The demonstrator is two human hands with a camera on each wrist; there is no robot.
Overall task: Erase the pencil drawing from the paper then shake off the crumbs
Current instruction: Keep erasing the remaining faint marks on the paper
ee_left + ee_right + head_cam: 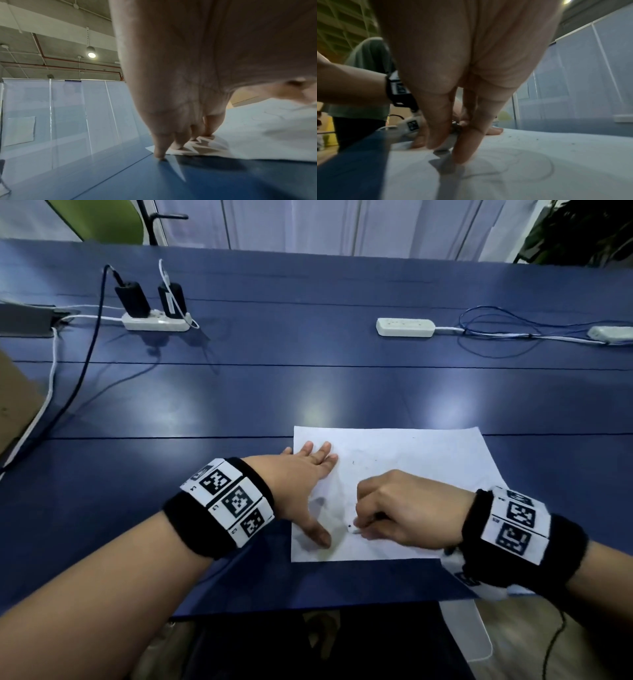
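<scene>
We see one blue table (308, 378) bearing one white sheet of paper (428, 460) at its near edge. The sheet lies flat beneath both hands, its left part under the left one, its near middle under the right one.

The left hand (305, 474) lies spread on the left margin of the paper, fingers straight and pressed down, thumb extended toward the near edge. In the left wrist view the paper wrinkles under these fingers (178, 140), and the little finger tip touches the bare table just beside the sheet's edge.

The right hand (400, 508) is curled, knuckles up, over the near part of the sheet, just beside the left thumb. It pinches one small white eraser (354, 529); in the right wrist view the eraser (444, 147) sits between thumb and fingers with its end on the paper.

We count one faint pencil drawing (522, 170), curved looping lines close in front of the right hand. A few dark crumbs (537, 139) lie scattered on the sheet beyond it; their number we cannot tell.

At the far side of the table, well apart from the paper, we count three white power strips: one at left (156, 322) carrying two black adapters (132, 299), one at centre right (406, 327), one at the right border (611, 333).
</scene>
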